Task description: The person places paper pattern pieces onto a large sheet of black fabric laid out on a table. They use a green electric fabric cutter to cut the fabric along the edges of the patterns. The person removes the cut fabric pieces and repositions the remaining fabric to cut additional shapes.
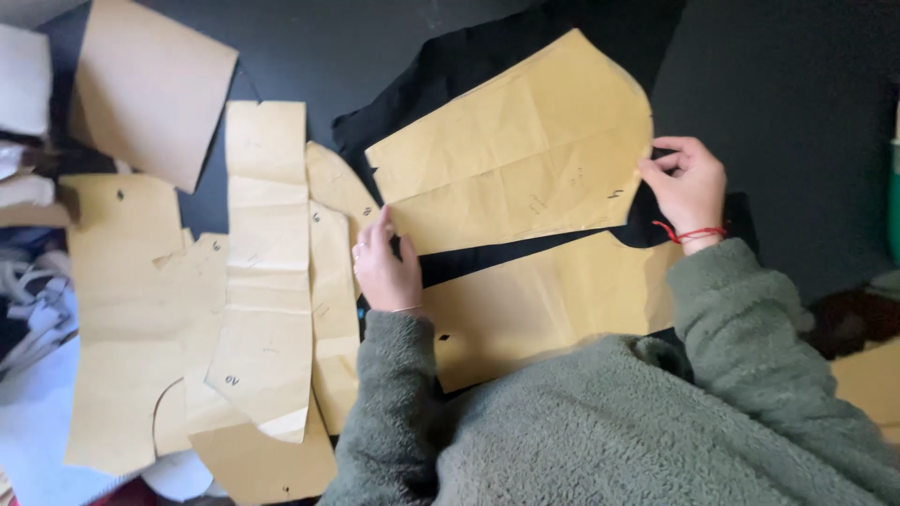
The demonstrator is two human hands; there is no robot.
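While both hands held it at opposite edges, the top pattern (511, 159), a tan paper piece with one curved end, lay flat over black cloth (487, 56) near the middle of the dark table (797, 84). The left hand (384, 267) pressed flat on its lower left corner, fingers together, seemingly to pin the paper against the cloth. The right hand (689, 183) pinched the curved right edge between thumb and fingers, as if to square it up. A second pattern (544, 305) lay just below, with a strip of cloth showing between the two.

Further left, more tan pieces (267, 272) overlapped in a loose spread, probably set aside within reach. A paper roll (150, 89) lay at the upper left.

Green fleece sleeves (750, 319) covered the lower part of the second pattern. Small pencil marks on the pieces were too faint to read, and the clutter at the left edge (23, 281) was cut off.
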